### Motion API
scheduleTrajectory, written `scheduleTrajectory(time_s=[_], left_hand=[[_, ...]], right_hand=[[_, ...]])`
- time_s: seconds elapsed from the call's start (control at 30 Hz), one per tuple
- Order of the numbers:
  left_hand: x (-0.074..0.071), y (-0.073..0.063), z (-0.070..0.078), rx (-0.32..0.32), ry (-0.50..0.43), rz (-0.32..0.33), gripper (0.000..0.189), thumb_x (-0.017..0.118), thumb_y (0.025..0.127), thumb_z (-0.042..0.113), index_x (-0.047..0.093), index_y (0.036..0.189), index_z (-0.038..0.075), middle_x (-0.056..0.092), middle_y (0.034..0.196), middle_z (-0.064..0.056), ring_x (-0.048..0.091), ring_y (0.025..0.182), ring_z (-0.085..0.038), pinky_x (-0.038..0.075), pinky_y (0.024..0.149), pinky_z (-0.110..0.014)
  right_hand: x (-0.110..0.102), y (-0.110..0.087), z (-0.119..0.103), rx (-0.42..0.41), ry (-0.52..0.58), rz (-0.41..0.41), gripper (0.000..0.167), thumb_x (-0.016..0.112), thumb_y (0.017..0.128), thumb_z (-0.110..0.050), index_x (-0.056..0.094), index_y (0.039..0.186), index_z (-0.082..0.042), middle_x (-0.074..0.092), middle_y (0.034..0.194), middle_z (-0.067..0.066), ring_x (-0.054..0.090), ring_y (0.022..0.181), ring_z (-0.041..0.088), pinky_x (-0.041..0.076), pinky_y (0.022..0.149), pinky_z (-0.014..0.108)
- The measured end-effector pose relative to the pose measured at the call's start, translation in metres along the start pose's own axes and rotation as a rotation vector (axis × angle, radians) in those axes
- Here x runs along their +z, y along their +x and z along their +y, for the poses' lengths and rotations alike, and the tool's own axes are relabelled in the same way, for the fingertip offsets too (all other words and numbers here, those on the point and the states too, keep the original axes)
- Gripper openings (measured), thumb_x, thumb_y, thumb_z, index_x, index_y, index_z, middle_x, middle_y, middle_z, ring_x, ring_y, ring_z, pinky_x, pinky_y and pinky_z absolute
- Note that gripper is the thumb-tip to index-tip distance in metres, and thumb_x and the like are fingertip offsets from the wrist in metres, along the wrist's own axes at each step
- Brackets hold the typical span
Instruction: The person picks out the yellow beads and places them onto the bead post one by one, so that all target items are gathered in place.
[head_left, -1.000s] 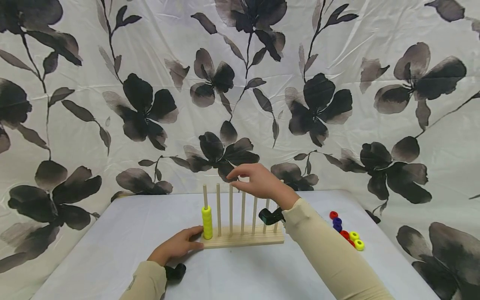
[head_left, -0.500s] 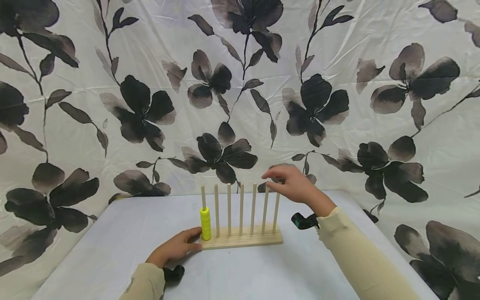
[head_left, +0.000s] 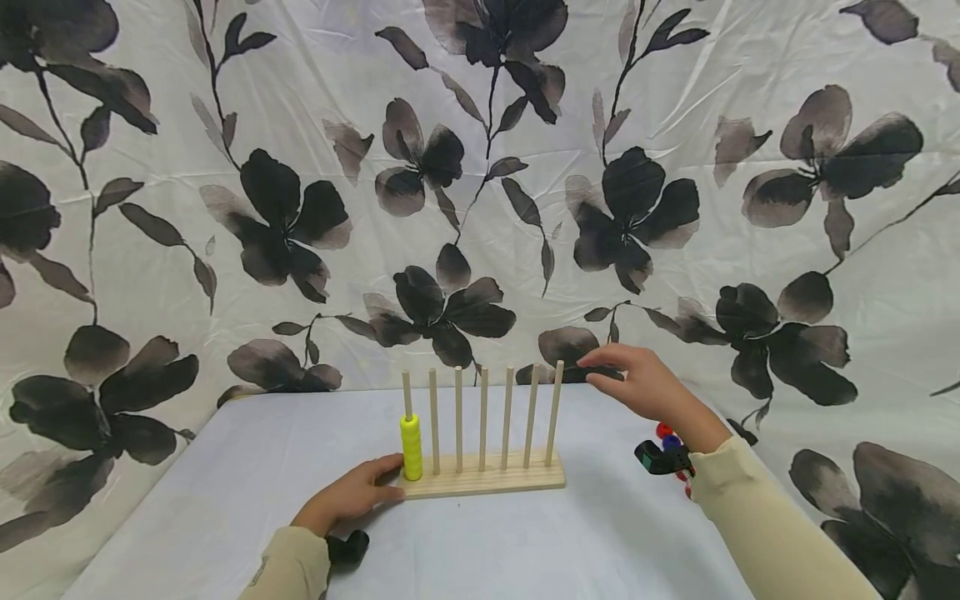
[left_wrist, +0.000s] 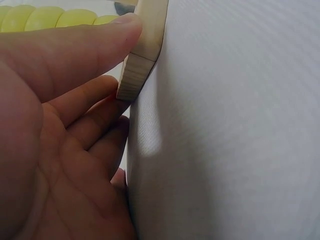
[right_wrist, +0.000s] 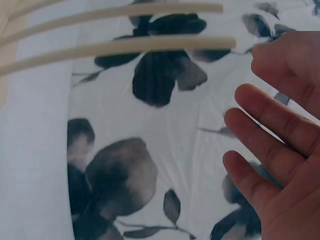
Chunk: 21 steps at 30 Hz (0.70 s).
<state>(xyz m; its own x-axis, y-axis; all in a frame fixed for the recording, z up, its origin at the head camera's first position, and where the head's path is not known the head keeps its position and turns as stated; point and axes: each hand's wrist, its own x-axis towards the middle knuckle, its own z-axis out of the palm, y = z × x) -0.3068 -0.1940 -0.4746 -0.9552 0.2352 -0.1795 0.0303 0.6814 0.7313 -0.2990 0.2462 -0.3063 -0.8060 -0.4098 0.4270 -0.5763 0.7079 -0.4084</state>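
Note:
A wooden peg rack (head_left: 495, 480) with several upright pegs stands on the table. Yellow beads (head_left: 412, 448) are stacked on its leftmost peg; the other pegs are bare. My left hand (head_left: 347, 498) holds the left end of the base, and in the left wrist view the thumb (left_wrist: 85, 55) presses one edge while the fingers meet the end from the other side. Just right of the rightmost peg, my right hand (head_left: 641, 385) hovers at peg-top height. Its fingers (right_wrist: 270, 132) are spread and slightly bent, with nothing between them.
Loose red beads (head_left: 664, 429) and blue beads (head_left: 671, 443) lie on the white table (head_left: 225, 500) at the right, partly hidden behind the right wrist and its camera (head_left: 663, 458). A floral cloth (head_left: 480, 208) hangs behind the table.
My right hand has moved from above the middle pegs to the right, past the last peg. Its arm now covers most of the loose beads. The left hand stays on the rack.

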Motion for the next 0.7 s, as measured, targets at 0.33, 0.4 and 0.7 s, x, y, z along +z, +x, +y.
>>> scheduleTrajectory(time_s=[0.33, 0.4, 0.7], left_hand=[[0.001, -0.001, 0.001, 0.008, 0.018, 0.003, 0.07, 0.075, 0.082, 0.031, 0.047, 0.144, 0.011, 0.044, 0.15, -0.014, 0.032, 0.142, -0.04, 0.024, 0.114, -0.063], [0.001, 0.0, 0.001, 0.01, 0.022, 0.006, 0.07, 0.075, 0.082, 0.03, 0.047, 0.144, 0.011, 0.045, 0.15, -0.013, 0.033, 0.142, -0.04, 0.024, 0.114, -0.063], [0.001, 0.0, 0.002, 0.007, 0.031, 0.003, 0.071, 0.075, 0.082, 0.031, 0.046, 0.144, 0.011, 0.044, 0.15, -0.014, 0.032, 0.142, -0.04, 0.025, 0.114, -0.063]], right_hand=[[-0.012, -0.035, 0.038, 0.18, -0.046, -0.022, 0.027, 0.062, 0.094, -0.023, 0.067, 0.119, -0.014, 0.066, 0.123, 0.011, 0.059, 0.115, 0.038, 0.05, 0.095, 0.058], [-0.014, -0.041, 0.044, 0.208, -0.049, -0.029, 0.028, 0.062, 0.094, -0.025, 0.066, 0.12, -0.014, 0.065, 0.124, 0.012, 0.059, 0.115, 0.039, 0.05, 0.095, 0.058], [-0.011, -0.068, 0.08, 0.304, -0.027, -0.059, 0.033, 0.061, 0.095, -0.029, 0.065, 0.122, -0.011, 0.063, 0.125, 0.015, 0.058, 0.114, 0.04, 0.052, 0.093, 0.056]])
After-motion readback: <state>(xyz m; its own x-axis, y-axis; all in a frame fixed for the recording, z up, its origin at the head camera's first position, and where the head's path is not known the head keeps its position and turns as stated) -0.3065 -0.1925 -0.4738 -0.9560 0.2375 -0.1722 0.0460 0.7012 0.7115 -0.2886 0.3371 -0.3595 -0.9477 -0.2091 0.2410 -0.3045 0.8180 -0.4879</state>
